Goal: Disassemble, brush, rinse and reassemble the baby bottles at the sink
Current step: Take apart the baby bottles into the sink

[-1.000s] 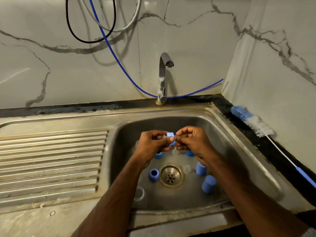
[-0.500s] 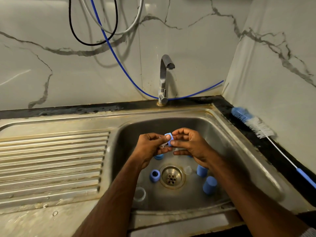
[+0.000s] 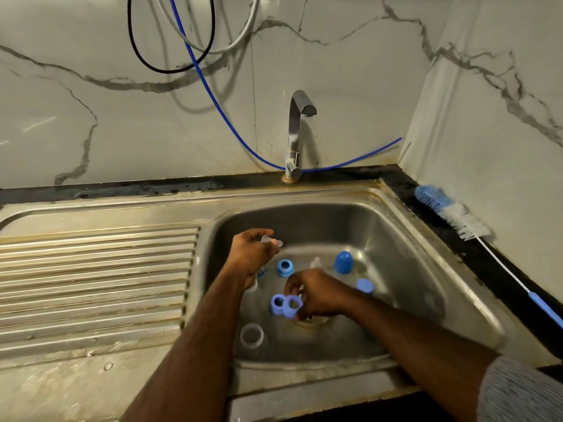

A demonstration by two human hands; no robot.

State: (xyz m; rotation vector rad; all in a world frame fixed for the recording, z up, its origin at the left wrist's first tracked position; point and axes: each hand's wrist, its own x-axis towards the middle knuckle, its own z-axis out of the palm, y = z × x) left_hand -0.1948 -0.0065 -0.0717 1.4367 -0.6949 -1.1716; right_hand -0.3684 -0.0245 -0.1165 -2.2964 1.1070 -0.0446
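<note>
The left hand [image 3: 254, 249] pinches a clear soft teat [image 3: 271, 240] over the sink [image 3: 405, 239]; it looks light, floppy and probably slippery, so the thicker base is the best hold. The right hand [image 3: 316, 295] holds a stiff blue collar ring [image 3: 293, 306] by its rim, near the drain. No writing can be read.
</note>
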